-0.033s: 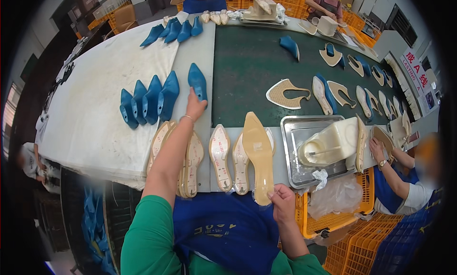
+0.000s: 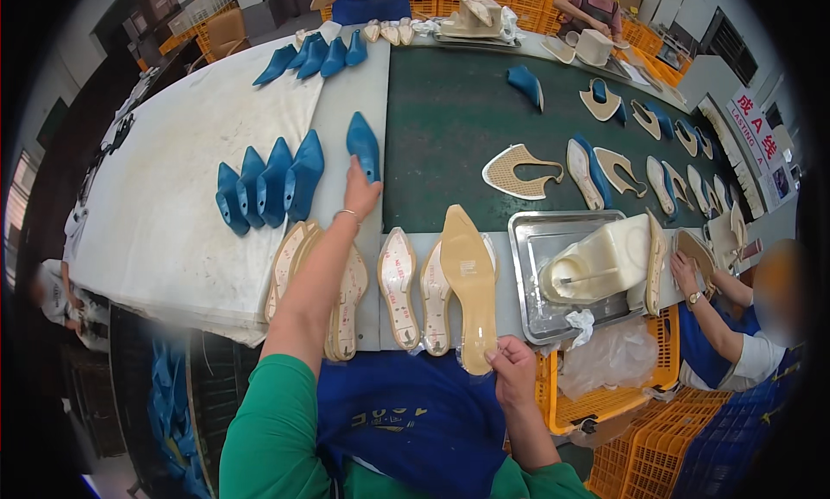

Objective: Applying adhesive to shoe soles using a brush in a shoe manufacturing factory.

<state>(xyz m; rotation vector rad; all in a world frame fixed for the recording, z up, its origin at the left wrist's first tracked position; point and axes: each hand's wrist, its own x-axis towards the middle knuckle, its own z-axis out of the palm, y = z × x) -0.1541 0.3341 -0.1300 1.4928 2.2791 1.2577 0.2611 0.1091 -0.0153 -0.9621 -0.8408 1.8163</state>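
Head view: left-hand grip point(image 2: 363, 194) holds a blue last point(image 2: 362, 138), right-hand grip point(image 2: 513, 362) a tan insole point(image 2: 468, 266) (the two apart); four lasts point(image 2: 276, 177) stand bare, another last point(image 2: 594, 164) already carries one.

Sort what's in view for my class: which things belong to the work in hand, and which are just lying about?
Likely part of the work:
blue shoe form, in the left grip
tan sole, in the right grip
white-faced soles beside it

Apparently just lying about:
crumpled white scrap
clear plastic in the yellow crate
brown chair
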